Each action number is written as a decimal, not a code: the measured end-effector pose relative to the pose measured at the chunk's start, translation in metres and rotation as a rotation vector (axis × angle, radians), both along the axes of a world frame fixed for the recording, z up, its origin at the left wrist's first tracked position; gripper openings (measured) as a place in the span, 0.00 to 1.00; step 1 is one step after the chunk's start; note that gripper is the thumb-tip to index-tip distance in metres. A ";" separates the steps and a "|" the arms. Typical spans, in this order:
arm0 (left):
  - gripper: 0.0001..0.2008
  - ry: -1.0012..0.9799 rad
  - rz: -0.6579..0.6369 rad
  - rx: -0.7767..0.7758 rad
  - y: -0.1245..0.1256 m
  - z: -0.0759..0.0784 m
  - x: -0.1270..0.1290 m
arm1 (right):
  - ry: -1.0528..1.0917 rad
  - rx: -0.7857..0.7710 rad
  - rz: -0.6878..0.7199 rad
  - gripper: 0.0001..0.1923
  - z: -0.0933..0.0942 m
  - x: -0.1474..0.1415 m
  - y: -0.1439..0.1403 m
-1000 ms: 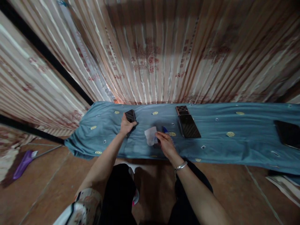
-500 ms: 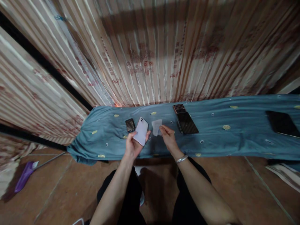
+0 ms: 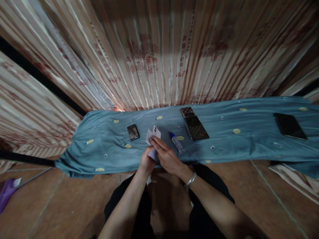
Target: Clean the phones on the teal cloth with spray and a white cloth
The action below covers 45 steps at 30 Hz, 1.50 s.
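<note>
My left hand [image 3: 146, 161] is closed around the lower part of a pale smartphone [image 3: 157, 130], whose back with its camera faces up. Over the phone lies my right hand [image 3: 167, 156], pressing a thin white wipe [image 3: 149, 135] against it with the fingers. Most of the phone's back is hidden beneath that hand and the wipe. Just right of my right hand, a small clear bottle with a blue top [image 3: 176, 142] lies on the teal cloth [image 3: 225, 146]. A small dark, shiny folded device [image 3: 133, 132] rests left of the phone.
Right of the bottle lies a dark glossy tablet-like device [image 3: 196, 127], with a brown checkered item [image 3: 187, 112] at its far end. Another black flat device [image 3: 290, 125] sits far right. A pleated curtain [image 3: 149, 83] hangs behind; a purple broom [image 3: 7, 192] is on the floor.
My right hand has moved left with the wipe and onto the phone's back. The bottle, earlier mostly behind that hand, now shows. The view has shifted slightly.
</note>
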<state>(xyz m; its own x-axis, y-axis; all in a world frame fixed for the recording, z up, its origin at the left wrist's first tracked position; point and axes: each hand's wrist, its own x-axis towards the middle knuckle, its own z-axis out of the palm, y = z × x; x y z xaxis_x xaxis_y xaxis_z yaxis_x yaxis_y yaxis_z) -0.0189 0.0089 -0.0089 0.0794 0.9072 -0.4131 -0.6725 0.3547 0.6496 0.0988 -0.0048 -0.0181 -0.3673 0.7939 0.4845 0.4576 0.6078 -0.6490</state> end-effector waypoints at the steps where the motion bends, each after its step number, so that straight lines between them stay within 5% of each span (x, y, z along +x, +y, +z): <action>1: 0.11 0.041 -0.001 0.049 -0.001 -0.002 0.000 | -0.005 0.009 0.011 0.35 -0.002 0.000 -0.001; 6: 0.30 0.205 -0.121 0.277 -0.011 -0.010 0.001 | -0.022 0.023 -0.061 0.38 -0.004 0.013 0.009; 10: 0.34 0.344 -0.216 0.368 -0.016 -0.013 0.002 | -0.032 0.016 -0.184 0.37 -0.001 0.026 0.020; 14: 0.35 0.401 -0.217 0.381 -0.014 -0.012 -0.001 | -0.026 0.041 -0.192 0.35 0.000 0.026 0.018; 20: 0.35 0.361 -0.139 0.167 -0.011 -0.016 -0.004 | 0.000 0.101 -0.085 0.27 -0.003 0.011 0.004; 24: 0.33 0.354 -0.167 0.228 -0.013 -0.015 -0.002 | 0.009 0.103 -0.137 0.26 -0.003 0.014 0.007; 32: 0.31 0.335 -0.258 0.283 -0.022 -0.006 0.002 | 0.144 -0.067 -0.285 0.26 0.004 0.031 0.024; 45: 0.25 0.054 -0.199 0.160 -0.019 0.015 0.003 | 0.126 -0.226 -0.332 0.31 -0.014 0.017 0.029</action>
<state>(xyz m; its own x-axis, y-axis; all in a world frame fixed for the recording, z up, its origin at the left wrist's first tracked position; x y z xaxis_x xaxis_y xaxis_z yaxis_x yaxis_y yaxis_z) -0.0163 -0.0106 0.0063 0.2446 0.9300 -0.2743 -0.5627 0.3665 0.7409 0.1161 0.0243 -0.0323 -0.0228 0.9506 0.3097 0.5132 0.2770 -0.8124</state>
